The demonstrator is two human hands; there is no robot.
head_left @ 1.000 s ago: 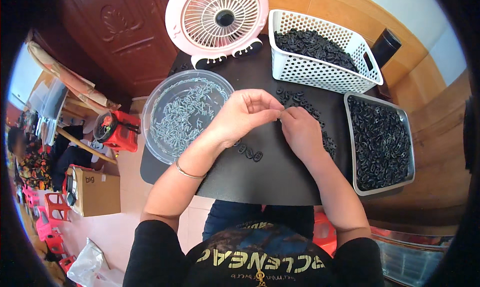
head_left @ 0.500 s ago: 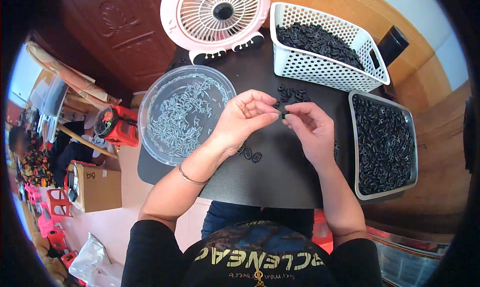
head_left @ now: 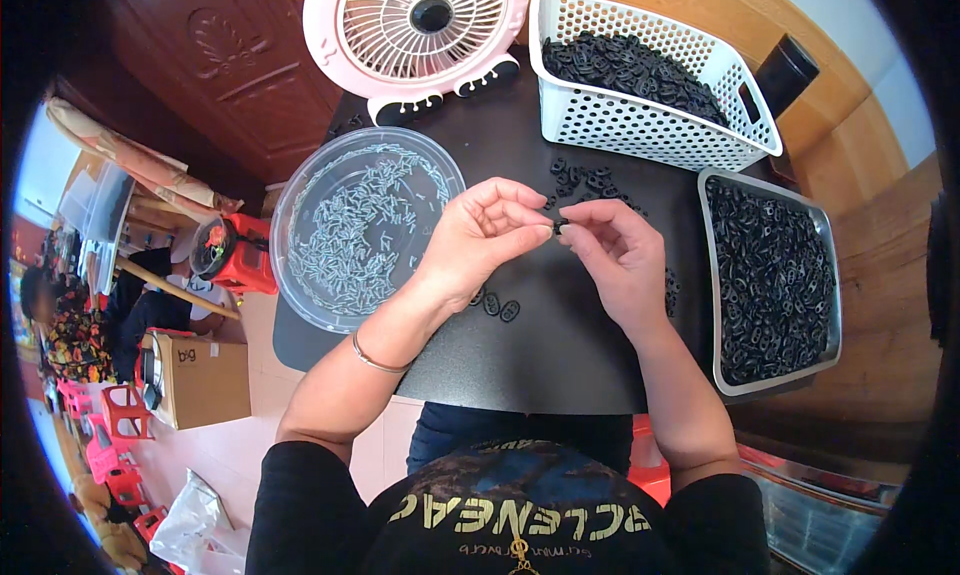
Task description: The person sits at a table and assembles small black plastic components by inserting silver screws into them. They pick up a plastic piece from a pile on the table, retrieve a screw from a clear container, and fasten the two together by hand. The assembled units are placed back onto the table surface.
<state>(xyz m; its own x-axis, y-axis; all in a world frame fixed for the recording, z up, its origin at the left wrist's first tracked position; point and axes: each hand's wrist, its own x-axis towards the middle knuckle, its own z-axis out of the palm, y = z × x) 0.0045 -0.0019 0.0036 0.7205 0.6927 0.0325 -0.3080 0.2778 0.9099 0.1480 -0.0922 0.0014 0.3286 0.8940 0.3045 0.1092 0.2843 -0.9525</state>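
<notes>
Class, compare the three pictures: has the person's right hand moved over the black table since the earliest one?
Yes. The right hand has lifted off the loose black parts on the table, shifting toward the person, relative to the white basket.

Our table [head_left: 560, 365] holds a bowl [head_left: 300, 190] of small pins on the left and a tray [head_left: 826, 275] of small parts on the right. At the far edge stand a fan [head_left: 415, 20] and, to its right, a basket [head_left: 650, 125] of parts. Loose parts [head_left: 590, 183] lie between them.

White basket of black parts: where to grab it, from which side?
Grip the basket at the handle cutout in its right end wall, coming from the right. The black parts fill the inside, the fan crowds its left end, and the tray sits along the near side.
</notes>
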